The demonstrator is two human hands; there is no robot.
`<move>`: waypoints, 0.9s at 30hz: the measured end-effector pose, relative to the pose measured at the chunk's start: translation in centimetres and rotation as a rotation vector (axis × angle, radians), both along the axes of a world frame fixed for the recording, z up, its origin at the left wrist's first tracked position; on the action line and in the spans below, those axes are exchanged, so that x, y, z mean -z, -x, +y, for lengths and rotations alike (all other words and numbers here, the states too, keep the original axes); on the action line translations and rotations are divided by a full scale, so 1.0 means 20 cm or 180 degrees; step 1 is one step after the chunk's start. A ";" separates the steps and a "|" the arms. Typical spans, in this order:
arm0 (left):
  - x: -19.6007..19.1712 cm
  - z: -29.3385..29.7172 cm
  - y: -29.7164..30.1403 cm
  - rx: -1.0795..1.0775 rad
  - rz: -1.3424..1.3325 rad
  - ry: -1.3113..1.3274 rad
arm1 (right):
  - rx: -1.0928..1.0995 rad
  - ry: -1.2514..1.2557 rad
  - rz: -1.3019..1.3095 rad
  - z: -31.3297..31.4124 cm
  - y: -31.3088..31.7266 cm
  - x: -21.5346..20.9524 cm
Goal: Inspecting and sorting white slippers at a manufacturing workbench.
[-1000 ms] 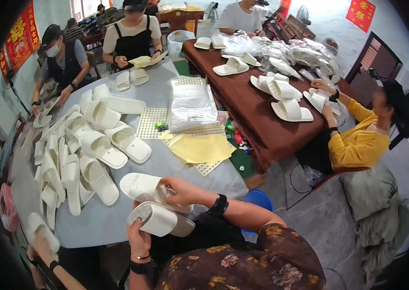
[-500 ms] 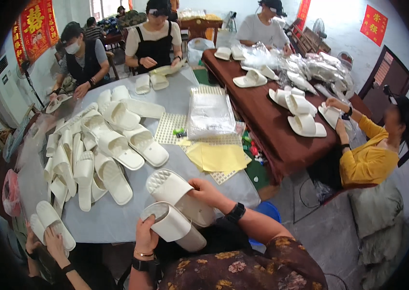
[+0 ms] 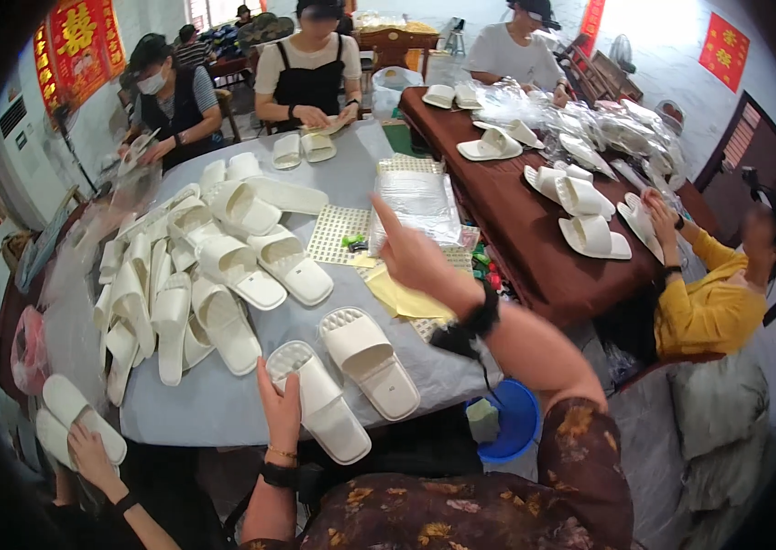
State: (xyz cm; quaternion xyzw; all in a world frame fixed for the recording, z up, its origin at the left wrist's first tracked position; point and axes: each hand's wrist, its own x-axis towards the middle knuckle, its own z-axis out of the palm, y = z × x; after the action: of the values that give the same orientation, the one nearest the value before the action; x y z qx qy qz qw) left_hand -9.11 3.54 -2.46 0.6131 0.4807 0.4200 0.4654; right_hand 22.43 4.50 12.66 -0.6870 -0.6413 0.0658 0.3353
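Both white slippers have gone from the hands down onto the grey desk [image 3: 223, 412], lying side by side near its front edge, and the right hand [image 3: 411, 257] has lifted off, now stretched out empty over the yellow sheets [image 3: 406, 301] with a finger pointing. Left hand [image 3: 280, 403] rests flat and open against the near slipper [image 3: 319, 401], gripping nothing, with the other slipper [image 3: 370, 362] just beside it. They're smooth, rounded foam slides with nubby footbeds, same as the pile [image 3: 196, 266] further left.
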 end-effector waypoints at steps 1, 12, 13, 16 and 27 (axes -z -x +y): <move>0.03 -0.02 0.00 0.0070 0.0011 -0.0006 | -0.0078 -0.0112 -0.0307 0.11 -0.03 -0.17; 0.12 -0.07 -0.05 0.0404 -0.0018 -0.0641 | 0.1092 -0.0571 -0.2698 0.29 -1.30 -1.05; 0.12 -0.08 0.02 0.0269 -0.0023 -0.0620 | 0.1498 0.0015 -0.2719 0.23 -1.23 -1.08; 0.11 -0.08 0.02 0.0242 0.0099 -0.0575 | 0.3068 -0.0134 -0.1238 -0.22 -1.47 -1.16; 0.12 -0.07 0.07 0.0122 -0.0067 -0.0541 | -0.0020 0.2067 0.1193 -0.85 -0.89 -0.69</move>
State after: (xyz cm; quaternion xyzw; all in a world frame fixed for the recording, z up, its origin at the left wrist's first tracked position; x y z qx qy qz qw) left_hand -10.54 2.20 -4.89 0.6550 0.4266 0.4567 0.4247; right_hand 40.14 -12.59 26.49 -0.7316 -0.5167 0.3914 0.2112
